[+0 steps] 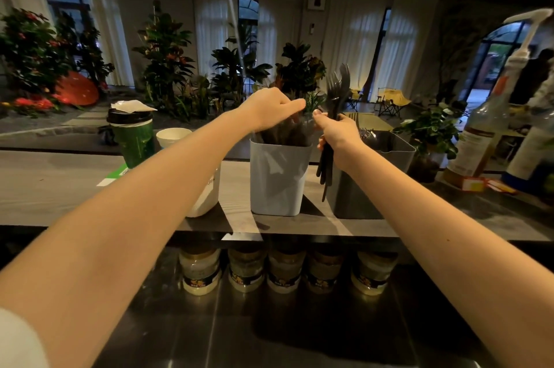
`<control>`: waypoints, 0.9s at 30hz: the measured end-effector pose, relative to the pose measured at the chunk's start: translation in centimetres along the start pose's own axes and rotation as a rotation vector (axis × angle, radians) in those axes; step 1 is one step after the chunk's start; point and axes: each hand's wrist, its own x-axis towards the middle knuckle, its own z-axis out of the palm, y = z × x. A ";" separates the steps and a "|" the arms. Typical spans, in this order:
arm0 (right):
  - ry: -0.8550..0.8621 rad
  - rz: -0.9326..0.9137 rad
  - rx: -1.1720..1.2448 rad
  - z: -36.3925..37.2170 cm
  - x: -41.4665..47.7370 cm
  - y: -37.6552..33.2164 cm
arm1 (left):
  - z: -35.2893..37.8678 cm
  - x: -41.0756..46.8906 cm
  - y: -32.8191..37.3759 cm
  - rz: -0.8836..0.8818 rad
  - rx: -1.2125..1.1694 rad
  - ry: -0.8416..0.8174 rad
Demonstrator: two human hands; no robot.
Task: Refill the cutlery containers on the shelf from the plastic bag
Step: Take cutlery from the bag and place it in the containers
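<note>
Black forks upright in right hand

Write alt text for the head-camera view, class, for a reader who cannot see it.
A person's right hand grips a bundle of black plastic forks, tines up, over a shelf. The left hand reaches into the top of a light grey container holding dark cutlery; a dark grey container stands to its right.
</note>
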 end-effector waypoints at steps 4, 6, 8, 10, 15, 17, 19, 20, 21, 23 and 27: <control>0.000 -0.058 0.019 -0.4 -0.3 -0.3 | 0.7 -1.3 -0.3 0.090 0.291 -0.037; -0.010 -0.081 0.057 -1.0 -0.6 -0.8 | 0.5 -1.5 -0.4 0.134 0.237 0.153; -0.046 -0.039 0.142 -1.7 -1.1 -1.2 | 0.2 -1.7 -0.2 0.159 0.158 0.273; -0.107 0.027 0.265 -2.4 -1.9 -1.4 | 0.0 -2.1 0.7 0.109 -0.007 0.292; -0.220 0.059 0.481 -3.8 -4.2 -1.0 | 1.2 -5.2 5.0 0.050 -0.345 0.378; -0.214 0.057 0.645 -4.4 -5.0 -1.3 | 2.0 -7.0 7.1 -0.033 -0.502 0.433; -0.203 0.023 0.777 -5.1 -5.8 -1.8 | 3.3 -8.9 9.0 -0.180 -0.710 0.455; -0.196 0.008 0.816 -5.4 -6.3 -1.9 | 4.2 -9.8 10.0 -0.273 -0.817 0.453; -0.189 -0.005 0.840 -5.7 -6.8 -2.0 | 5.1 -10.5 11.0 -0.370 -0.920 0.439; -0.188 -0.039 0.861 -6.2 -8.0 -1.8 | 6.6 -11.9 12.8 -0.557 -1.212 0.395; -0.181 -0.133 0.723 -7.0 -10.8 -0.5 | 7.4 -13.3 15.9 -0.716 -1.825 0.303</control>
